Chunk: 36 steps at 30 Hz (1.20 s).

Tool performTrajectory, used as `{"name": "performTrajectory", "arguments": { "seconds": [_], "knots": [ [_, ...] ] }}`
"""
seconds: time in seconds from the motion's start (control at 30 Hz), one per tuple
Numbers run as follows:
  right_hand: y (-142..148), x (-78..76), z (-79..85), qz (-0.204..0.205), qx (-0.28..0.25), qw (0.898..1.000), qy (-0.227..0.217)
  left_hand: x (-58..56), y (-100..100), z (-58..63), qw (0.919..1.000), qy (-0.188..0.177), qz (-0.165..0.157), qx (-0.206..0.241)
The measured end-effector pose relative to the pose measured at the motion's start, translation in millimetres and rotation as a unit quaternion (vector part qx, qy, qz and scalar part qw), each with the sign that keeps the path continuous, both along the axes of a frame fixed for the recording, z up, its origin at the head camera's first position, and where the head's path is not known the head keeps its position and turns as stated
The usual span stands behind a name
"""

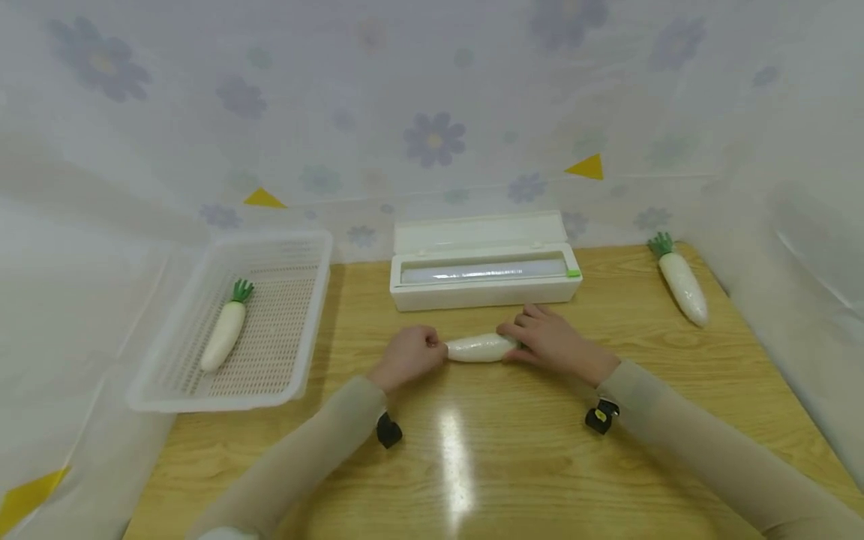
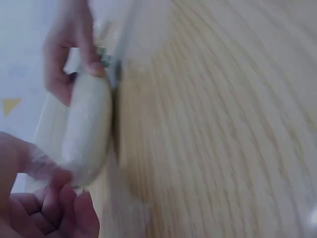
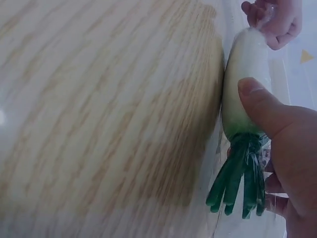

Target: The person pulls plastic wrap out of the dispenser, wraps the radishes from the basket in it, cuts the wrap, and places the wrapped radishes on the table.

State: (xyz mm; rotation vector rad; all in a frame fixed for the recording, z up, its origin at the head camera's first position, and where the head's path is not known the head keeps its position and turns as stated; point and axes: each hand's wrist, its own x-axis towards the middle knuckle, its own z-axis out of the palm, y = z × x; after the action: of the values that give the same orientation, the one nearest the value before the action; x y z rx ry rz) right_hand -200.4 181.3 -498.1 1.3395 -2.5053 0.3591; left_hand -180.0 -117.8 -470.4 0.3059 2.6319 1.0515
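Note:
A white radish [image 1: 481, 348] in shiny clear film lies sideways on the table between the two hands. My right hand [image 1: 550, 339] grips its leafy end, the thumb lying along the body in the right wrist view. There the green leaves [image 3: 240, 173] show under the film. At the tapered tip, my left hand [image 1: 410, 355] pinches the film's gathered end [image 2: 44, 161]. Just behind the radish stands a white cling film box [image 1: 486, 294] with its lid raised and a roll [image 1: 482, 271] inside.
On the left, a white plastic basket [image 1: 307, 330] holds another radish [image 1: 225, 336] with green leaves. A third radish [image 1: 684, 289], shiny on its surface, lies at the table's far right. The wooden table [image 1: 540, 465] meets a flowered sheet [image 1: 435, 139] at the back.

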Motion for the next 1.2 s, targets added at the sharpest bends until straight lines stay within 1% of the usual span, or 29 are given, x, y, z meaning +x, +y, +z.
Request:
{"name": "performTrajectory", "arguments": {
  "seconds": [0.03, 0.1, 0.13, 0.17, 0.2, 0.27, 0.33, 0.4, 0.47, 0.53, 0.57, 0.67, 0.8, 0.9, 0.97, 1.07, 1.13, 1.2],
  "knots": [
    [0, 0.0, 0.1, 0.001, -0.001, 1.000, 0.000, -0.5, 1, 0.3, 0.9990, -0.024, 0.014, 0.034],
    [0, -0.3, 0.3, 0.001, -0.002, 1.000, 0.000, -2.3, 2, 0.5, 0.9925, -0.064, 0.038, 0.097],
    [0, -0.5, 0.5, -0.001, -0.001, 1.000, 0.000, -3.6, 2, 0.8, 0.9893, -0.074, 0.041, 0.119],
    [0, -0.6, 0.8, -0.002, 0.000, 1.000, -0.002, -4.5, 2, 1.2, 0.9876, -0.079, 0.040, 0.129],
    [0, -0.8, 1.1, -0.004, 0.001, 1.000, -0.003, -5.2, 3, 1.1, 0.9879, -0.078, 0.031, 0.130],
    [0, -1.8, 2.1, -0.007, 0.003, 1.000, -0.006, -6.9, 3, -0.2, 0.9931, -0.046, 0.005, 0.108],
    [0, -2.5, 2.8, -0.007, 0.006, 1.000, -0.011, -7.7, 3, -2.8, 0.9964, -0.009, -0.018, 0.083],
    [0, -3.1, 3.0, -0.007, 0.008, 1.000, -0.014, -7.2, 4, -5.2, 0.9966, 0.024, -0.029, 0.073],
    [0, -3.3, 3.0, -0.008, 0.008, 1.000, -0.015, -6.6, 5, -6.7, 0.9952, 0.055, -0.036, 0.073],
    [1, -3.3, 3.1, -0.010, 0.008, 1.000, -0.018, -5.3, 8, -7.8, 0.9931, 0.081, -0.037, 0.076],
    [1, -3.0, 3.1, -0.010, 0.008, 1.000, -0.019, -4.6, 9, -8.6, 0.9924, 0.087, -0.033, 0.080],
    [2, -1.8, 3.1, -0.010, 0.007, 1.000, -0.023, -3.6, 11, -12.4, 0.9908, 0.100, -0.022, 0.089],
    [3, -1.0, 1.5, -0.011, 0.005, 1.000, -0.023, -4.9, 11, -17.9, 0.9897, 0.097, -0.005, 0.106],
    [4, -1.2, 0.4, -0.014, 0.006, 0.999, -0.029, -6.3, 11, -21.0, 0.9888, 0.100, -0.003, 0.111],
    [4, -1.3, -0.1, -0.018, 0.010, 0.999, -0.034, -6.3, 11, -22.0, 0.9884, 0.104, -0.007, 0.111],
    [4, -1.5, -1.4, -0.024, 0.017, 0.999, -0.039, -6.0, 10, -22.7, 0.9869, 0.119, -0.024, 0.106],
    [4, -1.4, -2.0, -0.025, 0.017, 0.999, -0.041, -6.1, 9, -23.0, 0.9872, 0.121, -0.038, 0.096],
    [4, -1.1, -2.4, -0.025, 0.014, 0.999, -0.042, -6.4, 8, -23.3, 0.9881, 0.107, -0.053, 0.097]
  ]
}}
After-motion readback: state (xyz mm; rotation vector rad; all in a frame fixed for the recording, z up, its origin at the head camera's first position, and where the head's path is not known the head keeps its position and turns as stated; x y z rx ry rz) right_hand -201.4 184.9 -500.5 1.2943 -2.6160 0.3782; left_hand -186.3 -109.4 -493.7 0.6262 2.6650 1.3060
